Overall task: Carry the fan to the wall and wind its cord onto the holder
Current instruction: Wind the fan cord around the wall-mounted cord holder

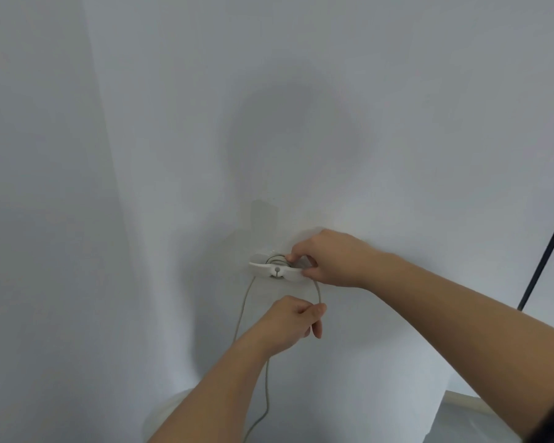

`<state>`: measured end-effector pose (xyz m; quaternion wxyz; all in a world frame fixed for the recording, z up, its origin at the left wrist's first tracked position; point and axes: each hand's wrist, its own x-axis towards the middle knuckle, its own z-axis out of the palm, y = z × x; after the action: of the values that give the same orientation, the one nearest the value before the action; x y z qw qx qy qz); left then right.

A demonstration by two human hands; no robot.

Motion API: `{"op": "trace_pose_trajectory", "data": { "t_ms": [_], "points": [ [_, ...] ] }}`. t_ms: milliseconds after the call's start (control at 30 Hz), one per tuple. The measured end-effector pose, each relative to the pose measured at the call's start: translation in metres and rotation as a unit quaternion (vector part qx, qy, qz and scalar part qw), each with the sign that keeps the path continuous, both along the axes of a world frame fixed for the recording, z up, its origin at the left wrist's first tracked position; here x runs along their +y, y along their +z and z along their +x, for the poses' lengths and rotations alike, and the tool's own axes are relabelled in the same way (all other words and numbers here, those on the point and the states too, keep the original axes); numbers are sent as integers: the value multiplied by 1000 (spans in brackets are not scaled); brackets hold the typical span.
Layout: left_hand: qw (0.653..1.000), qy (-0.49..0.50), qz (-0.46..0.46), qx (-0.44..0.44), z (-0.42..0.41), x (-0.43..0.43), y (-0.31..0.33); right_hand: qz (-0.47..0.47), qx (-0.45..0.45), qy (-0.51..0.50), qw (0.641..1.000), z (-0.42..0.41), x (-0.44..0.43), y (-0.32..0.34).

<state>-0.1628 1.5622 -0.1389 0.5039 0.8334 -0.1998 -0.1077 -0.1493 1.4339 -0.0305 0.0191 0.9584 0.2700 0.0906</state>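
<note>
Right hand (330, 257) up at the white holder (274, 268) on the wall (301, 123), fingers (293, 258) pinched on the wound turns of cord (242, 310), probably to stop them slipping. Left hand (290, 324) just below, fingers (317, 318) closed on the loose cord, likely feeding slack. Loop running from holder to left fingers, remainder hanging below.
</note>
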Motion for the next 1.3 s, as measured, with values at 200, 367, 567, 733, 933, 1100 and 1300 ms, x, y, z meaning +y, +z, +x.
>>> {"op": "trace_pose_trajectory", "data": {
  "t_ms": [200,367,567,733,933,1100,1300],
  "points": [
    [999,1,30,-15,-2,-1,-8,-2,-15,6,1000,-3,-3,-4],
    [999,30,-10,8,-4,-2,-10,-20,-58,1,998,-5,-4,-10],
    [996,70,35,36,0,0,-15,-45,-115,6,992,-4,-4,-16],
    [987,128,98,22,9,7,-16,-21,-80,-5,997,-5,-5,-13],
    [974,168,151,23,17,16,-20,62,-68,-18,996,-16,-3,-25],
    [965,191,177,25,21,20,-21,122,-78,-15,989,-10,0,-29],
    [963,201,179,-7,24,31,-21,112,-95,23,989,-3,8,-32]
  ]
}}
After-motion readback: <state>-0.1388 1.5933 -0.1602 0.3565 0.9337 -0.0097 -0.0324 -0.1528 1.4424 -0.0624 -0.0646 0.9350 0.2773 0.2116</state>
